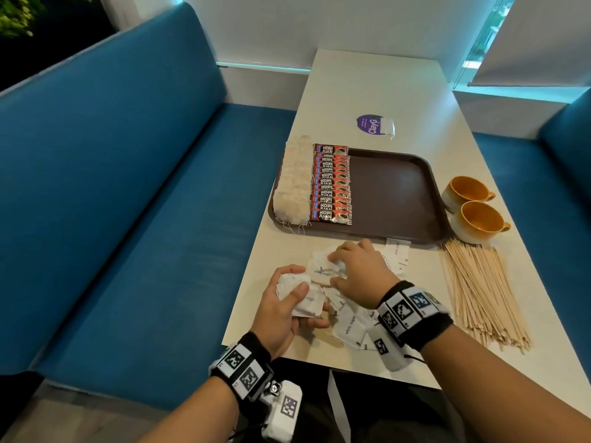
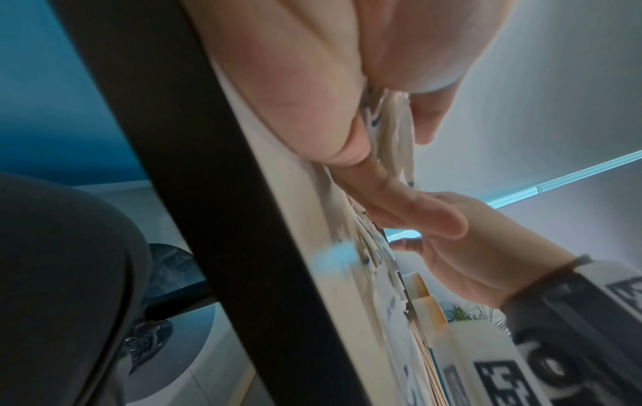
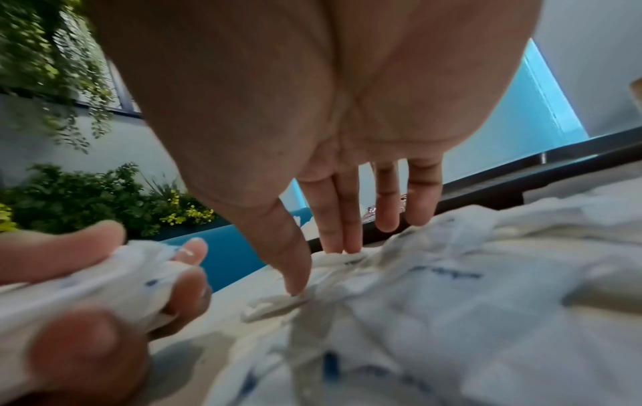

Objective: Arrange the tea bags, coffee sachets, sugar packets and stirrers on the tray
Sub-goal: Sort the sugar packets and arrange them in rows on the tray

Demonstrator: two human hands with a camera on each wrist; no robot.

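Tray (image 1: 430, 199): left third taken by a column of tea bags (image 1: 294, 183) along its left rim and a column of coffee sachets (image 1: 332, 185) just beside them; the middle and right of the tray floor lie bare, open from the near rim. Two cups (image 1: 473, 209) stand against the tray's right rim, blocking entry from that side. Stirrers (image 1: 479, 289) lie fanned toward the table's (image 1: 377, 84) right near edge, just below the cups. Sugar packets (image 1: 348, 327) are strewn along the near edge, up to the tray's near rim. Far end of the table open, save a sticker (image 1: 369, 123) with a small packet (image 1: 387, 126) on it.
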